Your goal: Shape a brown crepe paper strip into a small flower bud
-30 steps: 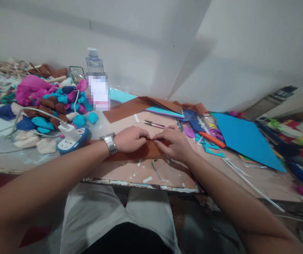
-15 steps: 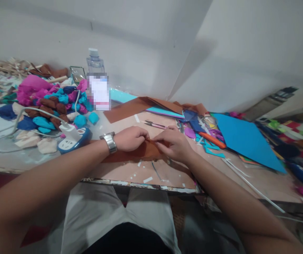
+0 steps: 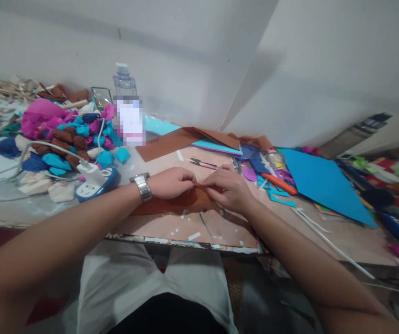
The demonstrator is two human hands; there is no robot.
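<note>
A sheet of brown paper (image 3: 171, 204) lies on the worktable in front of me, partly hidden under my hands and left wrist. My left hand (image 3: 173, 182), with a metal-band watch at the wrist, pinches the sheet's upper edge between thumb and curled fingers. Close beside it, my right hand (image 3: 230, 189) grips the same edge with thumb and fingertips. The fingertips of both hands almost meet. Just beyond them lies a dark, slim pen (image 3: 203, 163). Behind that, a folded brown strip (image 3: 171, 143) rests across the table.
At left are a blue-and-white power strip (image 3: 93, 183), cables and a heap of coloured bundles (image 3: 56, 139). A bottle (image 3: 125, 83) stands behind a phone with a blurred-out screen (image 3: 130, 120). To the right lie an orange cutter (image 3: 279, 183), a blue sheet (image 3: 324, 183) and white strips (image 3: 335, 243).
Both hands stay at the brown paper's edge with only slight finger movement. My left wrist has shifted a little to the left. The things around them have not moved.
</note>
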